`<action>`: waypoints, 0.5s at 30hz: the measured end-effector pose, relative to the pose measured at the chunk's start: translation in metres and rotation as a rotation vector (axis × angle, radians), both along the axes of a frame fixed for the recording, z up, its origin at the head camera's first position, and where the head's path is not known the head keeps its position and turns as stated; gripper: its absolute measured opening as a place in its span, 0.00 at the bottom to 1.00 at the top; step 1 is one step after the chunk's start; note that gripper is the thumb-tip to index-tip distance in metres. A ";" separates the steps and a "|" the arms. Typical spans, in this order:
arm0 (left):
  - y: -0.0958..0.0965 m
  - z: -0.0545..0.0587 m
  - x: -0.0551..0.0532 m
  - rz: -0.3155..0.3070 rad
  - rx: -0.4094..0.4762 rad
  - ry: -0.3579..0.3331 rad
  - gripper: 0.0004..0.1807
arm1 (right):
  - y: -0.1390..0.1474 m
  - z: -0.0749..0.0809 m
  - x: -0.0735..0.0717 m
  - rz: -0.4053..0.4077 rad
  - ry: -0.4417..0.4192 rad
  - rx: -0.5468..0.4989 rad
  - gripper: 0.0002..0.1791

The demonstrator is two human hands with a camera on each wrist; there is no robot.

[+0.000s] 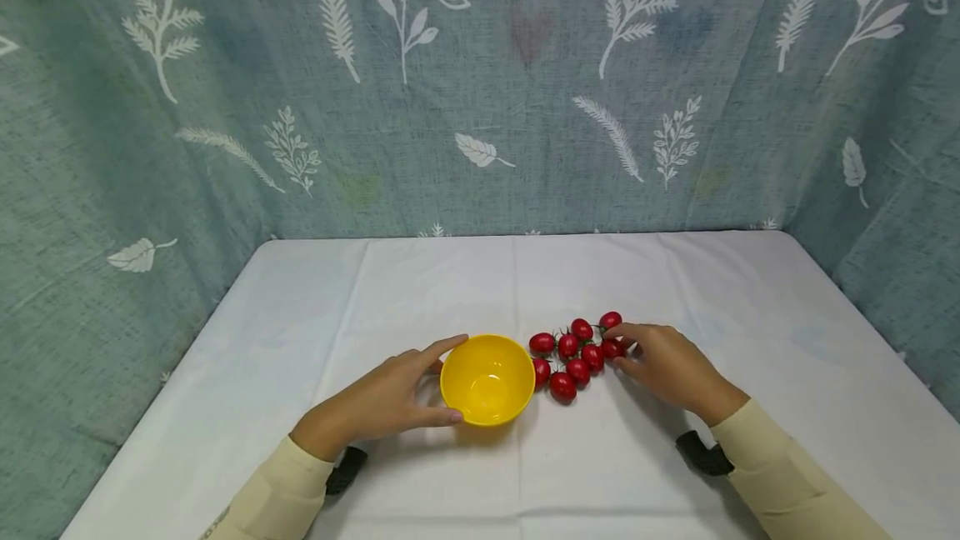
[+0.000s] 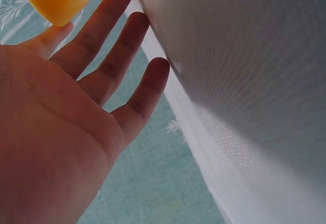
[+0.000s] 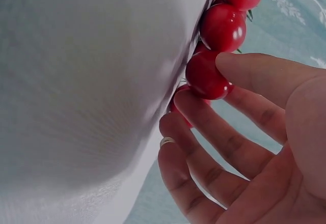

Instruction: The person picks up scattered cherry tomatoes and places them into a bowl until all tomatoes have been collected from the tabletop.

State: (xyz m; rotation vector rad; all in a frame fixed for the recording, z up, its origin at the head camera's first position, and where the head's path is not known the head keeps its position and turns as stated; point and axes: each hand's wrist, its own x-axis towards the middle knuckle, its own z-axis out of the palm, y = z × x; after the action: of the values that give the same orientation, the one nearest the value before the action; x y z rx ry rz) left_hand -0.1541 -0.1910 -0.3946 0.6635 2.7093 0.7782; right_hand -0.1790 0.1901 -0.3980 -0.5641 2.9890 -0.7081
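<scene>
A yellow bowl point(image 1: 489, 390) with nothing inside stands near the middle of the white table. My left hand point(image 1: 390, 394) spans its left side, thumb at the near rim and index finger at the far rim. In the left wrist view the other fingers point(image 2: 114, 63) extend below the bowl point(image 2: 61, 0), off it. To the bowl's right lie several red cherry tomatoes point(image 1: 567, 347) with green stems. At the right end of this group, my right hand point(image 1: 667, 361) pinches one cherry tomato point(image 3: 206, 76) between thumb and fingers.
A white cloth point(image 1: 420, 282) covers the table. Blue-green curtains point(image 1: 480, 107) with white leaf prints hang behind it and along both sides. The left tomatoes point(image 1: 541, 373) lie right at the bowl's rim in the head view.
</scene>
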 end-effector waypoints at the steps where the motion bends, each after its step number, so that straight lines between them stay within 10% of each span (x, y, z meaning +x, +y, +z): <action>1: 0.000 0.000 0.000 -0.001 0.003 0.000 0.54 | 0.000 0.000 0.001 0.000 0.002 0.000 0.20; 15: 0.001 0.001 -0.001 -0.010 0.004 0.024 0.54 | 0.001 0.011 0.006 -0.005 0.054 0.024 0.22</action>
State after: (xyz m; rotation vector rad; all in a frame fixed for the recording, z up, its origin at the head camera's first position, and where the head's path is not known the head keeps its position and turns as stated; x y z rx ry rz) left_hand -0.1546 -0.1905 -0.3934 0.6910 2.7251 0.7784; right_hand -0.1733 0.1912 -0.3873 -0.5842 3.0447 -0.6669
